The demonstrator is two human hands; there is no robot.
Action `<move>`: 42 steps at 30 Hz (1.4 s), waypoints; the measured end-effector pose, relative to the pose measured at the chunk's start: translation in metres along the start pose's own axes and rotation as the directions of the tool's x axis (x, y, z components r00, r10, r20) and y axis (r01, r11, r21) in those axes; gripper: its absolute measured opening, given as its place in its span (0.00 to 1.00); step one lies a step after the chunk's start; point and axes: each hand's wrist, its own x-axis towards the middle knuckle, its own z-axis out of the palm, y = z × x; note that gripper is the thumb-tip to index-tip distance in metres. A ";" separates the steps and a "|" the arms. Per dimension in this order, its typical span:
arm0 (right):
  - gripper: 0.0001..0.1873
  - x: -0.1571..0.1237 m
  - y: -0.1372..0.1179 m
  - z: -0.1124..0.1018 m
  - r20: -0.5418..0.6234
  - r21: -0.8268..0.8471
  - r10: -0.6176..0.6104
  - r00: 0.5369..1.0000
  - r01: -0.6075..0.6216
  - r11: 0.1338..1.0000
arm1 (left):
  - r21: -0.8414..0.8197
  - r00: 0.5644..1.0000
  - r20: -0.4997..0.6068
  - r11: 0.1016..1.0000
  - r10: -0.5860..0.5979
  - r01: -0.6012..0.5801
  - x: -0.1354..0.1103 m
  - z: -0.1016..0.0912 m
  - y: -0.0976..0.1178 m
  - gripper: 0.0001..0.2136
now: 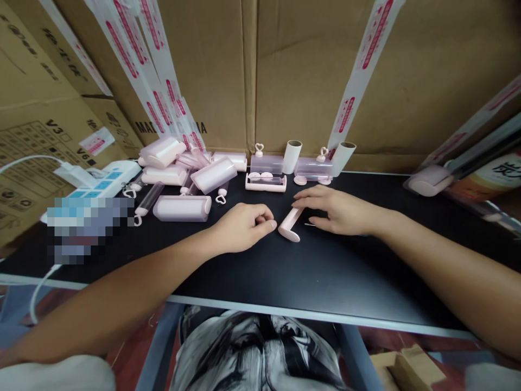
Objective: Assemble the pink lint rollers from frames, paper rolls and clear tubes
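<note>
Pink frame [290, 220] on the black tabletop [325, 277], its far end disappearing under the right hand's [340, 210] fingertips! Thumb apart there, a thin sliver [309, 224] beside it, too small to name. Left hand [243, 228] curls narrowly nearby, palm hidden; whether either grips anything, I can't tell.

Bare left hand [244, 228] and right hand [340, 212], forearms [134, 288] bare too. Near left corner: plain sleeve [57, 374], pale grey, loose, rounded edge. Near right corner: similar pale cloth [490, 377], only a scrap in view. Near centre, over the lap: patterned garment [244, 355], black, white and grey, streaky brush-like swirls, creased; its kind unclear.
</note>
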 end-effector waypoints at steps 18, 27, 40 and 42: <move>0.14 -0.026 0.064 -0.018 0.052 -0.128 0.545 0.837 -0.536 0.834 | 0.007 1.000 -0.005 1.000 0.000 0.000 0.000 0.000 -0.004 0.12; 0.24 -0.019 0.059 -0.020 -0.152 -0.103 0.724 0.672 -0.740 0.665 | 0.038 1.000 0.007 0.999 -0.002 0.001 0.001 0.001 -0.004 0.12; 0.20 -0.011 0.038 -0.008 0.046 -0.239 0.272 0.961 -0.254 0.937 | 0.036 1.000 0.016 0.999 -0.002 0.001 0.000 -0.001 -0.002 0.11; 0.21 -0.008 0.041 -0.002 0.011 -0.305 0.242 0.970 -0.227 0.925 | 0.043 1.000 0.014 0.999 0.003 -0.003 0.000 0.000 -0.002 0.11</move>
